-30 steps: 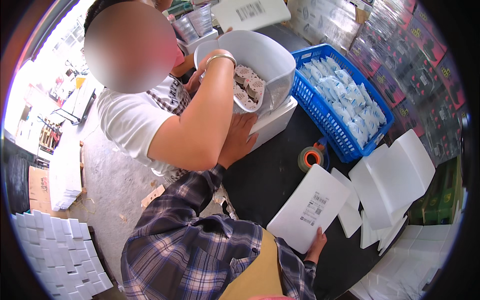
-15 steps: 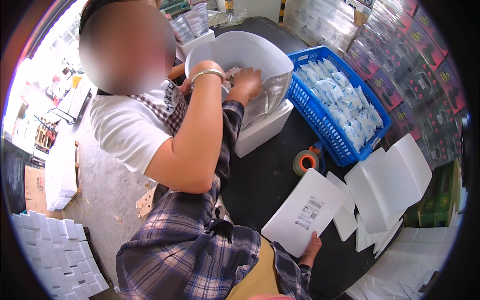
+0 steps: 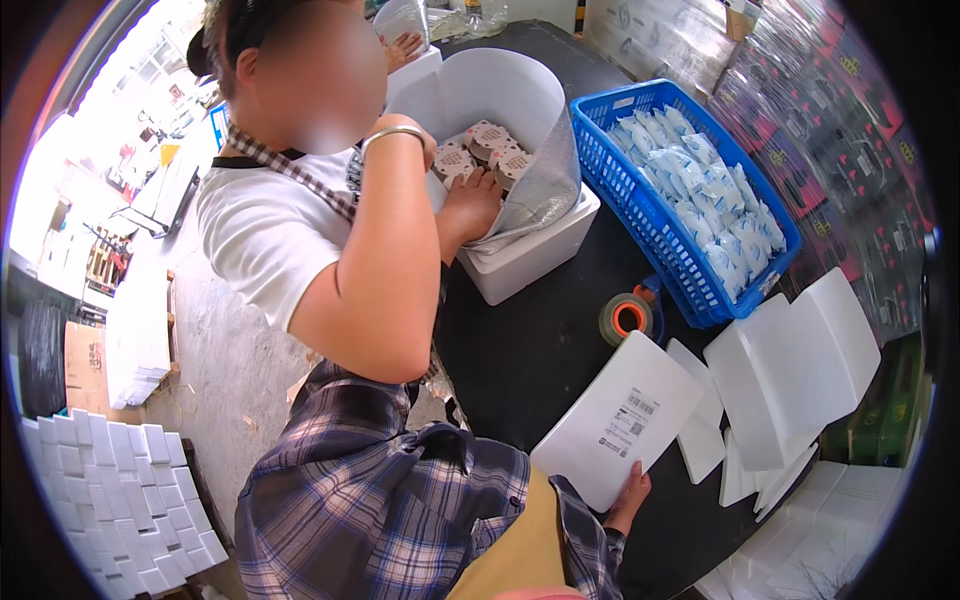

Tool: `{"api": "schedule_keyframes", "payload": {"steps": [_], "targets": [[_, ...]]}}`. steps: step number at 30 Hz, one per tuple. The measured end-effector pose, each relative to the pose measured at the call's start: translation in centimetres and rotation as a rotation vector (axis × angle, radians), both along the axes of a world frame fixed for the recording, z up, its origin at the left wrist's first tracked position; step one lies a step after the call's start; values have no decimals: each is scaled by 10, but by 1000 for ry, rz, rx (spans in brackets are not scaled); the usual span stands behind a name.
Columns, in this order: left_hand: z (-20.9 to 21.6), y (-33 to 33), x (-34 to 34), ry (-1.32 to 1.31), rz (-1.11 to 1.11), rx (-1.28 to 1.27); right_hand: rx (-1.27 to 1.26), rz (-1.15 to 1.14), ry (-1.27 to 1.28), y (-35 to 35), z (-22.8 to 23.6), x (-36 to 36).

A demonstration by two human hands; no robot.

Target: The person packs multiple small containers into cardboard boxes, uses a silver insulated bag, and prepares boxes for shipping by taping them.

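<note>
My right hand (image 3: 630, 497) grips the lower right edge of a white foam lid (image 3: 612, 420), which bears a printed label and leans over the dark table. My left hand (image 3: 470, 207) reaches beneath a co-worker's bent arm into a white foam box (image 3: 535, 250). Its fingers are stretched out and touch the round, spotted-top tubs (image 3: 487, 138) inside. A silver insulating liner (image 3: 545, 195) stands up around the tubs, its near side folded down by my wrist. The co-worker's hand, below a bangle, is at the liner's left side; their fingers are partly hidden.
A blue crate (image 3: 640, 215) of white ice packs (image 3: 700, 190) stands right of the box. A tape roll (image 3: 628, 318) lies before it. Loose foam sheets (image 3: 790, 370) lie at the right. Another hand (image 3: 405, 48) shows at the back. Stacked white foam (image 3: 130, 500) stands lower left.
My left hand has moved lower and nearer, and the tubs in the liner now show. The co-worker has leaned right. The lid stays in my right hand.
</note>
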State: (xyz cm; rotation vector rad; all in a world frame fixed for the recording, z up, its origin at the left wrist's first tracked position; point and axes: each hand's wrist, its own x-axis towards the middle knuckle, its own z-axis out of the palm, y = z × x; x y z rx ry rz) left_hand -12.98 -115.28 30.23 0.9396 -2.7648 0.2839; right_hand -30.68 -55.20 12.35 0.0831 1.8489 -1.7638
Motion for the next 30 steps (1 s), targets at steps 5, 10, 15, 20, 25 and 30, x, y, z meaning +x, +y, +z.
{"api": "schedule_keyframes", "payload": {"steps": [5,10,15,20,25,30], "targets": [[-2,-36,-11,-271,-2,138,13,-7,-7,-5,9,4],[3,-59,-20,-167,99,310,6,30,12,-1,3,-2],[55,-92,0,278,254,552,18,-3,-1,-3,4,0],[88,-118,49,151,276,520,2,-13,-9,0,-5,2],[74,-130,74,-224,195,399,14,-8,-45,-14,7,3],[52,-161,39,-390,96,348,183,60,230,2,7,-3]]}}
